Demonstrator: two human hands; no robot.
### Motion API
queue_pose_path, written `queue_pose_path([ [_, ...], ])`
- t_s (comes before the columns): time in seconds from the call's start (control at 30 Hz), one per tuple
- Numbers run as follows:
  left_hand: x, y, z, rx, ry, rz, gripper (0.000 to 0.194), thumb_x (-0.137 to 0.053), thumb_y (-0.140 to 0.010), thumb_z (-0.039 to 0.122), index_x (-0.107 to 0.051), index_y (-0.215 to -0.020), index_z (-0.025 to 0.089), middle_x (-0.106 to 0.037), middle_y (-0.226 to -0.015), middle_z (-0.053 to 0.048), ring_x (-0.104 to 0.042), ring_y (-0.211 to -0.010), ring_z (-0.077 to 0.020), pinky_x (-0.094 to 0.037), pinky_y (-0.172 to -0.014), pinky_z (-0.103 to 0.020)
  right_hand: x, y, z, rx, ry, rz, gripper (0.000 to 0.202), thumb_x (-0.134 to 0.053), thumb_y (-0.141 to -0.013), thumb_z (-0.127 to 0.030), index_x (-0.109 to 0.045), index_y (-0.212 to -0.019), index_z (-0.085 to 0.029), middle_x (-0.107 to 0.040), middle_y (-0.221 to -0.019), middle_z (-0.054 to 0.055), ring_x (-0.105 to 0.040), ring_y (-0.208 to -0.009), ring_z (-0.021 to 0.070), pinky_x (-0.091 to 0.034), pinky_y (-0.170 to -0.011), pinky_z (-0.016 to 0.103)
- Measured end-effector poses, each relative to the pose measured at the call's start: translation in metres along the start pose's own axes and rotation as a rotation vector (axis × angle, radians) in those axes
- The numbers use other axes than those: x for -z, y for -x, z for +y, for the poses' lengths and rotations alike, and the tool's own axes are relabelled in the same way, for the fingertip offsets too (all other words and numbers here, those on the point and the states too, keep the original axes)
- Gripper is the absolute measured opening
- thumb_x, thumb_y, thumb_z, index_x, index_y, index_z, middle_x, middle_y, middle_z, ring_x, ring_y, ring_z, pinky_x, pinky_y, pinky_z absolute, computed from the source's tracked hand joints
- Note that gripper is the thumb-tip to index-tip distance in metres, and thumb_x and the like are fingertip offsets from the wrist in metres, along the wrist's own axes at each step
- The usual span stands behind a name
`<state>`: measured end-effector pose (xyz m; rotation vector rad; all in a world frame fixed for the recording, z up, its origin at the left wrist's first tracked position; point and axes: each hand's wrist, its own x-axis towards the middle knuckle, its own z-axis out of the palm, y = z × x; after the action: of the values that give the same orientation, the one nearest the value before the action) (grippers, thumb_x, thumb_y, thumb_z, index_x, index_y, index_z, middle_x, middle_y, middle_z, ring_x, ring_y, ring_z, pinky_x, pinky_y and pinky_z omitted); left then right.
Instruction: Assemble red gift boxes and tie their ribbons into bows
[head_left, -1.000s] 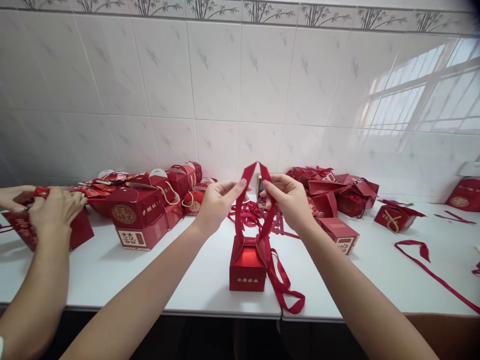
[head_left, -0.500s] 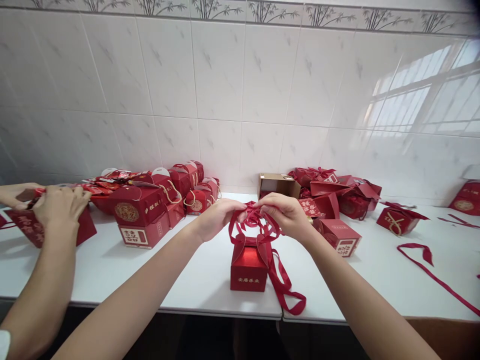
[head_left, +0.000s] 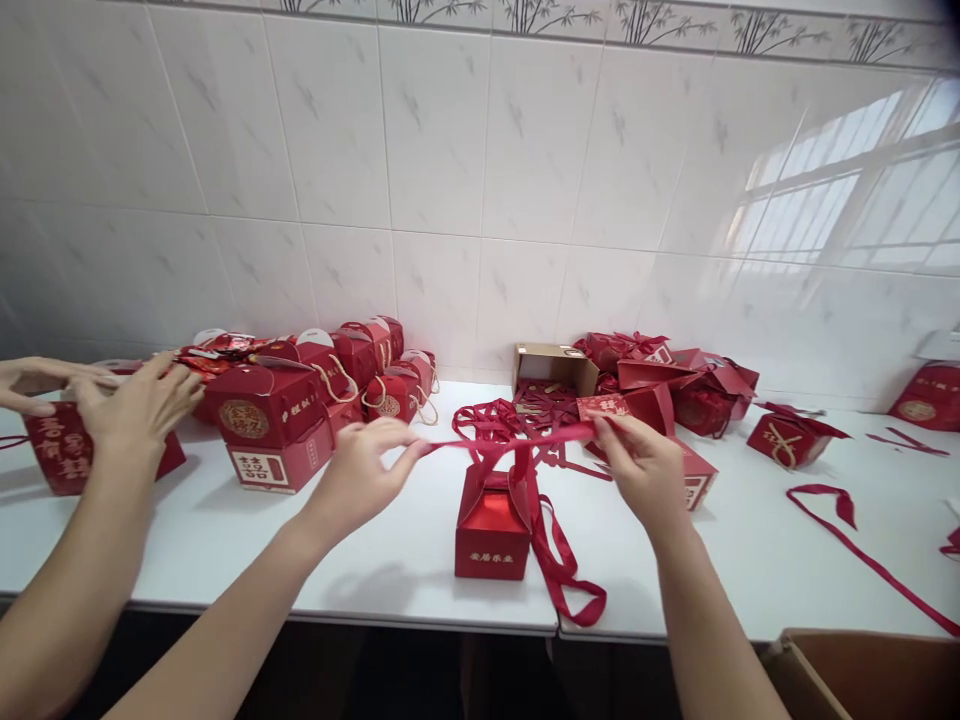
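A small red box (head_left: pixel 491 540) with gold characters stands near the table's front edge. Above its top, a red ribbon (head_left: pixel 510 441) is stretched nearly level between my two hands. My left hand (head_left: pixel 367 470) pinches the ribbon's left end, and my right hand (head_left: pixel 637 460) pinches it on the right. The ribbon's middle meets the box's handle. More ribbon lies in loops at the box's right side, down to the table edge.
Another person's hands (head_left: pixel 127 410) hold a red box at the left. Stacked red boxes (head_left: pixel 274 410) stand nearby. Behind are an open carton (head_left: pixel 555 370) and piled red boxes (head_left: pixel 705 385). A loose ribbon (head_left: pixel 862 550) lies at right, above a cardboard box (head_left: pixel 862 670).
My hands have moved apart, left and right, pulling the loops above the box into a straight stretch. The other person's hands have shifted on their box.
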<state>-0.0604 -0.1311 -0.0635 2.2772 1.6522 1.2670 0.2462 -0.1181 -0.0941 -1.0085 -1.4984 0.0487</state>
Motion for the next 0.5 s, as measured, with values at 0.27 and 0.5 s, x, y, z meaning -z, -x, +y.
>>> queue_pose_path([
  [0.27, 0.005, 0.044, -0.081, 0.439, -0.275, -0.296, 0.020, -0.063, -0.066, 0.032, -0.067, -0.049, 0.022, -0.073, -0.073, -0.009, -0.064, -0.081, -0.0358, -0.036, -0.086, -0.048, 0.038, 0.055, 0.079, -0.377, 0.362, -0.241, 0.041, -0.056, -0.078, -0.049, -0.072, -0.094, -0.015, -0.073, -0.089, 0.014, -0.067, -0.080, 0.0298, -0.052, -0.071, 0.042],
  [0.5, -0.054, 0.027, -0.037, 0.176, 0.343, -0.217, 0.023, -0.061, -0.076, 0.044, -0.058, -0.081, 0.021, -0.061, -0.096, -0.005, -0.057, -0.098, -0.0239, -0.041, -0.092, -0.037, -0.015, 0.043, 0.027, -0.255, 0.126, -0.454, 0.046, -0.037, -0.093, -0.045, -0.059, -0.121, -0.017, -0.063, -0.123, 0.014, -0.058, -0.113, 0.0261, -0.042, -0.097, 0.042],
])
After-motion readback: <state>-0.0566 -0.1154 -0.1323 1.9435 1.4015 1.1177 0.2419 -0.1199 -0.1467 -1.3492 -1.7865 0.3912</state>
